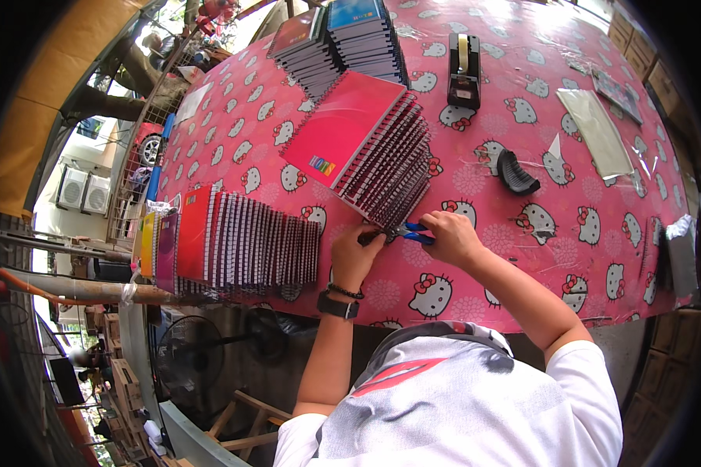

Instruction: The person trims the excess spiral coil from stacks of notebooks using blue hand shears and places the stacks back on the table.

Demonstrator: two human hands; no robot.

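A tilted stack of red spiral notebooks (pixel 349 128) lies mid-table, its near corner at the hands. The right hand (pixel 449 236) grips blue-handled pliers (pixel 418 238), jaws pointing left, forearm slanting in from the right. The left hand (pixel 356 253), forearm almost upright, curls its fingers beside the pliers' tip; whether they pinch anything cannot be told. The top cover carries a small multicoloured logo. Around stand upright notebooks (pixel 237 237), blue notebooks (pixel 360 47) and a tape dispenser (pixel 464 91).
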